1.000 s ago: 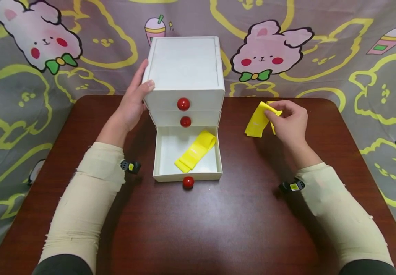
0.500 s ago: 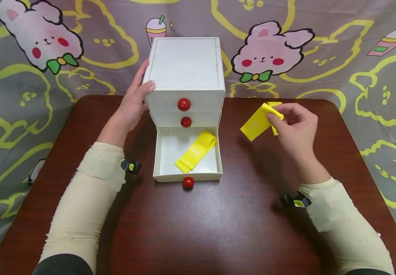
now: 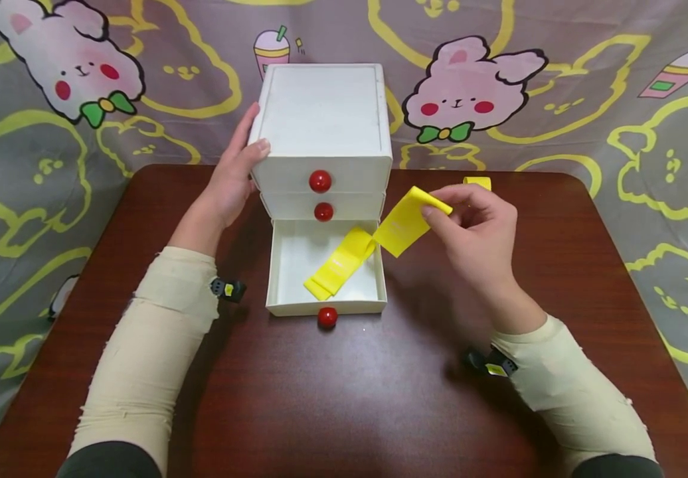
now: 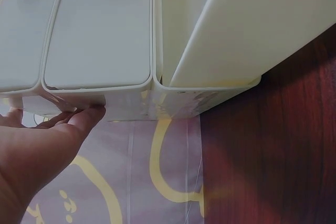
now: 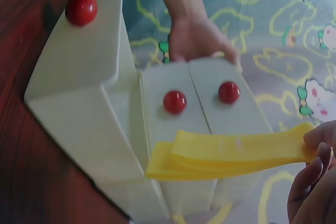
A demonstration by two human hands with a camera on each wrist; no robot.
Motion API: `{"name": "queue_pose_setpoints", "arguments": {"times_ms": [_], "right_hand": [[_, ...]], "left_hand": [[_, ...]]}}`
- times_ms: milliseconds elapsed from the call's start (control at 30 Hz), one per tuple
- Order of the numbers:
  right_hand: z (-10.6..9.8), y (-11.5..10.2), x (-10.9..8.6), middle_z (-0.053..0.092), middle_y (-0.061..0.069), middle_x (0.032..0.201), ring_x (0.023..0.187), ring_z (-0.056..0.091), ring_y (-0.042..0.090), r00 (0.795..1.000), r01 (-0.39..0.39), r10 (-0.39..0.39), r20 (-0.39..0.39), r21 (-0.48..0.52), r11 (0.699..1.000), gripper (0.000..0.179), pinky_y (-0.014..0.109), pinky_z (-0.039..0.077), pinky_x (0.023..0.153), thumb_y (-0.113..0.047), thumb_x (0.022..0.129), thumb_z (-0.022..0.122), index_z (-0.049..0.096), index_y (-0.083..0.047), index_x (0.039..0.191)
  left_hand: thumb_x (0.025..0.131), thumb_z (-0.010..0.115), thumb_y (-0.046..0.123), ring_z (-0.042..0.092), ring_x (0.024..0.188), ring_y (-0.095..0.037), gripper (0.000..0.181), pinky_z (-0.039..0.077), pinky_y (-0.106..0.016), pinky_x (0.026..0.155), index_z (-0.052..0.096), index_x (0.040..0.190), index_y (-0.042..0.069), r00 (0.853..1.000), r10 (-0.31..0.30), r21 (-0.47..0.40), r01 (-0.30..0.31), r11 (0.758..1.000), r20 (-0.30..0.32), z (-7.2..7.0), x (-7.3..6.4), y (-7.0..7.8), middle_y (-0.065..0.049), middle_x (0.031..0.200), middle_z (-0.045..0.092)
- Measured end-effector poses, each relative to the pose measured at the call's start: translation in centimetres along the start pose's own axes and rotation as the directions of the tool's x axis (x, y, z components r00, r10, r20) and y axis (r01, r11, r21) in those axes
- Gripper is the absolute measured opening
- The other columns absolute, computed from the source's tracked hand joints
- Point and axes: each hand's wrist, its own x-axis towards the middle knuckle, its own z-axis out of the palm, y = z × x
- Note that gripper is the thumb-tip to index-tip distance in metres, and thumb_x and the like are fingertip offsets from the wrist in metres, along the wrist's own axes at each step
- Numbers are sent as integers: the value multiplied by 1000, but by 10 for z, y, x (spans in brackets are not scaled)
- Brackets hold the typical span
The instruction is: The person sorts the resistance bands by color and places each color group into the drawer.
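My right hand (image 3: pixel 478 242) pinches one end of a folded yellow resistance band (image 3: pixel 404 226) between thumb and fingers. The band's loose end hangs beside the right wall of the pulled-out bottom drawer (image 3: pixel 296 309). A similar yellow band (image 3: pixel 338 265) lies slantwise inside that drawer. With fingers mostly straight, my left hand (image 3: pixel 233 176) rests against the left side of a white drawer cabinet (image 3: pixel 323 109). In the left wrist view, the thumb (image 4: pixel 89 119) touches the cabinet's side. The right wrist view shows the held band (image 5: pixel 226 150) in front of the two closed upper drawers.
Part of another yellow band (image 3: pixel 478 182) shows on the table behind my right hand. Red round knobs (image 3: pixel 327 317) stick out from each drawer front. The brown table (image 3: pixel 350 398) meets a patterned cloth (image 3: pixel 344 26) at the back.
My right hand has moved left, carrying the yellow resistance band from the table's right side to the drawer's right edge. My left hand stays on the cabinet.
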Motion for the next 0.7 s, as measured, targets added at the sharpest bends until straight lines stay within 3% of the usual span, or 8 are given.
{"name": "queue_pose_setpoints", "arguments": {"times_ms": [400,700], "right_hand": [[52,17,-8,67,4,79,50,42,20,990,41,-56,133,115,993,14,26,35,44,-4,85,78,76,-5,100],[95,25,-25,67,0,80,44,36,17,971,45,-83,223,173,984,13,25,27,40,2,82,78,75,-3,94]], "left_hand": [[100,48,38,27,137,-22,63,26,-58,108,21,157,48,1000,1,-20,-1,1000,0,1,1,-1,10,161,18],[101,47,38,24,139,-21,62,23,-60,110,22,156,49,1000,-9,-16,9,1000,-8,-1,0,0,11,161,17]]}}
